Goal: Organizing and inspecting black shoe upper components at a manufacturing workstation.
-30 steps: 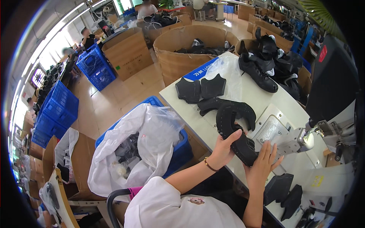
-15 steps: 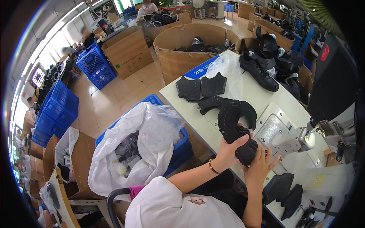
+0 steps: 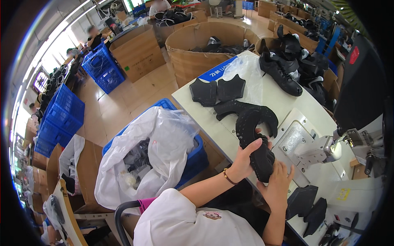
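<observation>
Several curved black pieces, bunched in layers, are held up over the near edge of the white counter. The left hand grips the bunch at its middle, thumb across the near face and fingers wrapped behind. The right hand is at the lower end, its fingers bent against the layers; whether they grip is impossible to tell.

Just beyond the bunch, a curved black piece lies on the counter, and past it two notched black panels lie side by side. A clear plastic sheet and black shoes are farther back. To the right of the hands is a sewing machine, with dark flat pieces nearer the person. A blue bin with a white plastic liner stands left of the counter.
</observation>
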